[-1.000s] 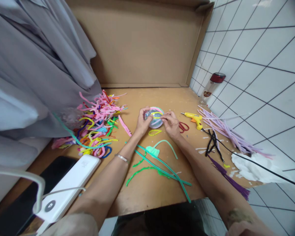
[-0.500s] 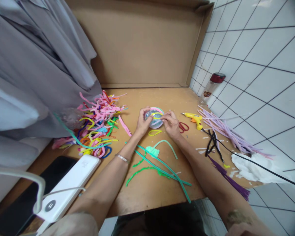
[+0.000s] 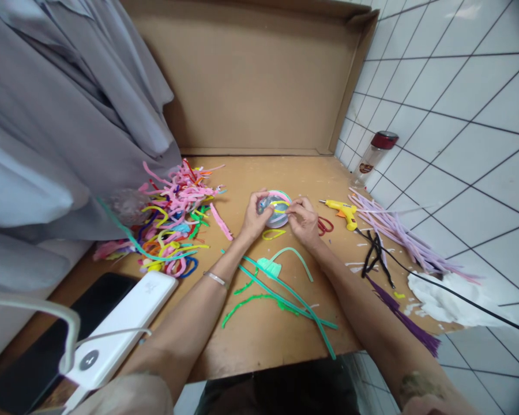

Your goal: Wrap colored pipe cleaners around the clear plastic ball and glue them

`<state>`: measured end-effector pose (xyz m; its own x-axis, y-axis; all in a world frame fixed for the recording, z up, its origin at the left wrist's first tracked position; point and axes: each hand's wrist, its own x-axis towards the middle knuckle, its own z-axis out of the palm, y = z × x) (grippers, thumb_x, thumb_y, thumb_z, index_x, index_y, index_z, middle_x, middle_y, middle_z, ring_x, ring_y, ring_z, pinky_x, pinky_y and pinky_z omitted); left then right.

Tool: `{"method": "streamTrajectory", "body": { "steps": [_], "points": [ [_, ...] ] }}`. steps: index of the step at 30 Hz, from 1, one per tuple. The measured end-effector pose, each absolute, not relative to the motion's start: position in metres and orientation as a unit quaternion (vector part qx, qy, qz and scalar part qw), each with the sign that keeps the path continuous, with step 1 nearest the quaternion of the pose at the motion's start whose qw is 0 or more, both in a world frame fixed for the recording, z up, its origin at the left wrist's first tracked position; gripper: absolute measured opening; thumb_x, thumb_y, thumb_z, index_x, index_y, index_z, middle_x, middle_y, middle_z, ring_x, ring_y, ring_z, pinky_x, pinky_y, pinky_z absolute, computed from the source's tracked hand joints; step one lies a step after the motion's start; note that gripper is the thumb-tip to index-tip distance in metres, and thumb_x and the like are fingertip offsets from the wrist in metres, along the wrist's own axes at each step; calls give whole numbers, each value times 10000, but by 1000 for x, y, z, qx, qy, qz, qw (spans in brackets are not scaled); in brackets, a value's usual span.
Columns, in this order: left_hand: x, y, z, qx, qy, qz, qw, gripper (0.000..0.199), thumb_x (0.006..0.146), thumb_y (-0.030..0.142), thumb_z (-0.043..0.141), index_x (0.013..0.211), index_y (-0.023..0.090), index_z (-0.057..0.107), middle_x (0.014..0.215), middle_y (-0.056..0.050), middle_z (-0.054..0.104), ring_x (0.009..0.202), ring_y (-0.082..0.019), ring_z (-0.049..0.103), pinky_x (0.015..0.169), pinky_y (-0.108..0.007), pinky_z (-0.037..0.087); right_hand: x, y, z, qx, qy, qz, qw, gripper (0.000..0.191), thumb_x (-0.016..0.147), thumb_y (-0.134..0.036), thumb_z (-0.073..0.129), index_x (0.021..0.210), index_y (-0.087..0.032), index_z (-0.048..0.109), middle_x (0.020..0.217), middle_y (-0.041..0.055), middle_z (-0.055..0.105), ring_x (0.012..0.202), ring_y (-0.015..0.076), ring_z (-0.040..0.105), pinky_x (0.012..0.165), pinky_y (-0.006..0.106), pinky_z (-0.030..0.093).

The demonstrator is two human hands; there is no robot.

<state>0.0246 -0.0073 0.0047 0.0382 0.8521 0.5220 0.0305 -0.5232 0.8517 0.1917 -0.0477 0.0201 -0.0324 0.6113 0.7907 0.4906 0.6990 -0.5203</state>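
A small round see-through piece [image 3: 278,219] with pink, green and lilac edging is held above the table, between my hands. My left hand [image 3: 256,217] is closed on its left side, the thumb across the front. A yellow pipe cleaner strip [image 3: 279,203] crosses its face, and the fingertips of my right hand [image 3: 303,220] pinch its right end at the rim. Just below lies a loose yellow pipe cleaner loop [image 3: 273,234]. Scissors with red handles [image 3: 326,225] lie beside my right hand, partly hidden by it.
Tangled coloured pipe cleaners [image 3: 181,202] heap at left, near a white power bank [image 3: 130,323]. Green strips [image 3: 285,288] lie between my forearms. A yellow glue gun [image 3: 345,211], its black cord [image 3: 450,291], lilac pipe cleaners [image 3: 398,236] and a red-lidded bottle [image 3: 375,151] are at right.
Both hands stay on the round piece with nearly the same grip. The whole view has shifted very slightly; the things on the table lie as before.
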Motion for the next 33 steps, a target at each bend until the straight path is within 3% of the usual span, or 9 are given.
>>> {"method": "streamTrajectory", "body": {
  "steps": [7, 12, 21, 33],
  "points": [
    [27, -9, 5, 683, 335, 573, 304, 354, 834, 292, 669, 1161, 203, 568, 1417, -162, 569, 1376, -288, 530, 1171, -499, 398, 193, -45, 20, -431, -618, 116, 647, 52, 832, -240, 570, 821, -224, 618, 833, 27, 622, 764, 176, 608, 689, 304, 511],
    [27, -11, 5, 694, 328, 569, 296, 365, 843, 296, 662, 1182, 201, 566, 1440, -173, 545, 1380, -298, 523, 1167, -513, 400, 199, -42, 25, -442, -631, 150, 619, 120, 850, -334, 623, 814, -220, 628, 824, 25, 628, 723, 161, 598, 645, 284, 503],
    [26, -15, 8, 723, 308, 554, 275, 376, 879, 377, 645, 1204, 207, 559, 1430, -163, 542, 1389, -301, 508, 1165, -516, 397, 197, -51, 38, -401, -734, 32, 547, 137, 934, -278, 573, 844, -225, 663, 846, 50, 646, 795, 184, 616, 717, 319, 503],
    [29, -14, 8, 740, 316, 544, 238, 413, 798, 260, 683, 1185, 216, 544, 1418, -161, 548, 1390, -301, 503, 1157, -521, 403, 197, -52, 39, -426, -721, 37, 545, 130, 909, -264, 574, 810, -224, 647, 824, 36, 639, 730, 170, 596, 688, 308, 485]
  ]
}}
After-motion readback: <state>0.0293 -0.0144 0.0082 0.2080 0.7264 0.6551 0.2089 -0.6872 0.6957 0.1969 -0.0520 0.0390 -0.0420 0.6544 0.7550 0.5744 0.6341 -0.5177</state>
